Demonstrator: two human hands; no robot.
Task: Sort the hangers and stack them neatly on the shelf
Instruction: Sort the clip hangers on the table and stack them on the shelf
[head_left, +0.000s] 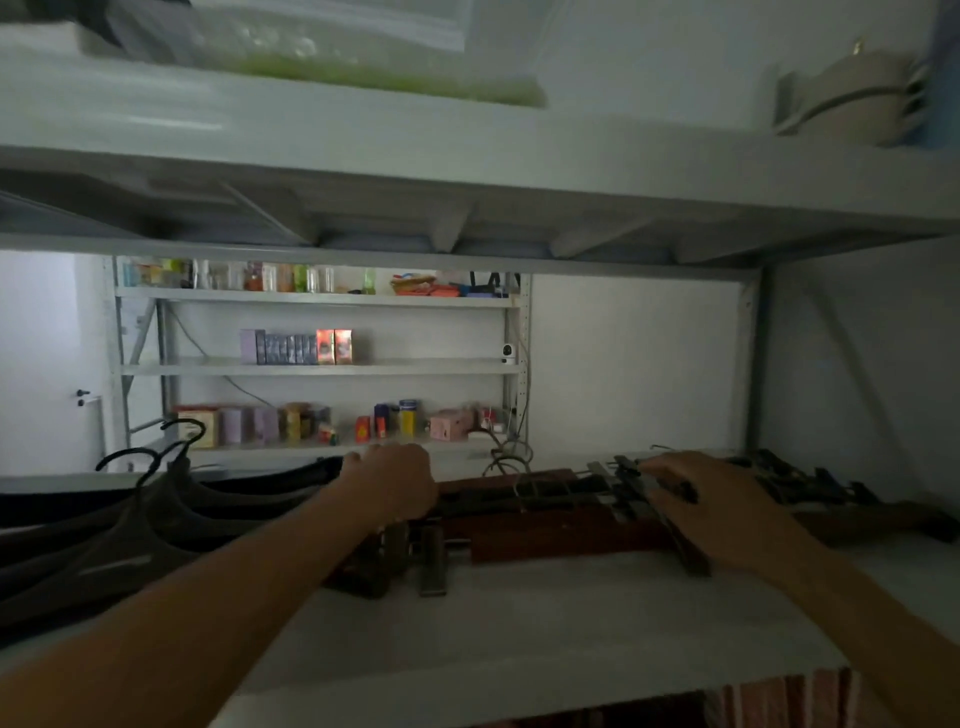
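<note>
- My left hand (393, 480) curls over the wooden clip hangers (545, 525); my right hand (714, 501) lies spread across them.
- Pushing unevenly could skew the stack into the black hangers (171, 512).

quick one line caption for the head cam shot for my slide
Both hands, left and right, rest on wooden clip hangers on a white shelf, beside stacked dark hangers.

Dim white room; metal rack (317, 366) against far wall (634, 364).

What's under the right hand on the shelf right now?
The right hand rests on metal clips of the brown wooden clip hangers, lying on the white shelf. What its palm covers cannot be seen.
</note>
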